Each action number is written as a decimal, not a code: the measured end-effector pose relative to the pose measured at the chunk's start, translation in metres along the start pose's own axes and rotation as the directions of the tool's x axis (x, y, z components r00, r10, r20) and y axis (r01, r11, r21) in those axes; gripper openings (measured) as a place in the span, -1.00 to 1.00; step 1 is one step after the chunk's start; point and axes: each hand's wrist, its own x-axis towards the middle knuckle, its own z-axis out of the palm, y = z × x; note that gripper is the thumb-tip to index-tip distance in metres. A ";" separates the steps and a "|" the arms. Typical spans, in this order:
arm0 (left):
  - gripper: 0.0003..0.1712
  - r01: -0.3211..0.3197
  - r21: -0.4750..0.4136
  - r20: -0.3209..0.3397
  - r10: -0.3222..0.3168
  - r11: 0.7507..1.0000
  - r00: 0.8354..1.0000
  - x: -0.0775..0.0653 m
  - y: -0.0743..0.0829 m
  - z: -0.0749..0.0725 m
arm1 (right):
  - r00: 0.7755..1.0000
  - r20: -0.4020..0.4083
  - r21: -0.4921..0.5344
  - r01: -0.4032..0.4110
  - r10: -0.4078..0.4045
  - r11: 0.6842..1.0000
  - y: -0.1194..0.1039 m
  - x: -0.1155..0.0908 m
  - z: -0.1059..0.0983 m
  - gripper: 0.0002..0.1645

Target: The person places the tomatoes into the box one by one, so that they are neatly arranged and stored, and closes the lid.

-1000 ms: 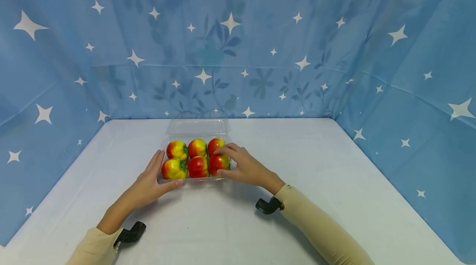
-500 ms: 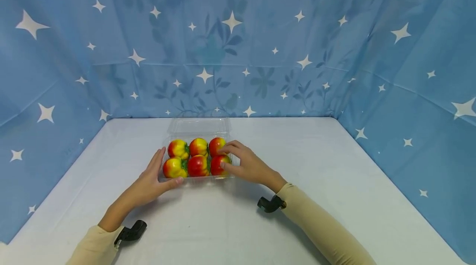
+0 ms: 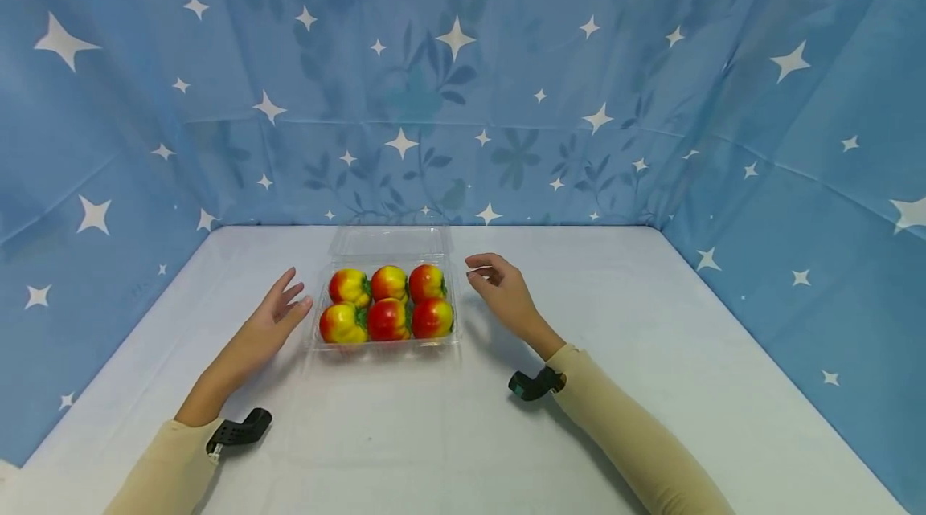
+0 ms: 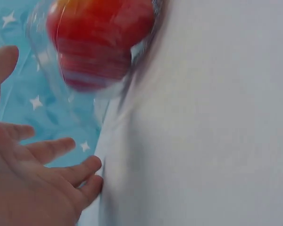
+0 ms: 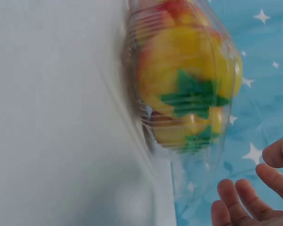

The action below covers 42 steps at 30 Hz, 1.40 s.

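Observation:
A clear plastic box (image 3: 387, 344) holds several shiny red-and-yellow bell peppers (image 3: 388, 320) in two rows. Its hinged lid (image 3: 391, 241) lies folded back behind it. Off the box's left side hovers my left hand (image 3: 262, 332), fingers spread and nothing in them. My right hand (image 3: 506, 296) is apart from the right side, fingers loosely bent, also holding nothing. In the left wrist view, red peppers (image 4: 101, 28) show blurred through the box wall beyond my spread left fingers. Green stems top the peppers (image 5: 179, 56) in the right wrist view.
The box stands on a white-covered table (image 3: 434, 435), toward its far edge. A blue curtain (image 3: 463, 81) with white stars encloses the back and both sides. Black wrist cameras (image 3: 242, 428) sit on both sleeves.
My left hand has let go of the box's left side and drawn back leftward. My right hand has left the peppers at the right end and moved right. The peppers stay in place.

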 end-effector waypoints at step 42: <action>-0.15 0.053 -0.566 0.031 -0.043 0.823 0.999 0.080 -0.017 -0.006 | 0.948 0.228 0.357 -0.295 0.223 0.886 0.041 0.041 0.020 -0.15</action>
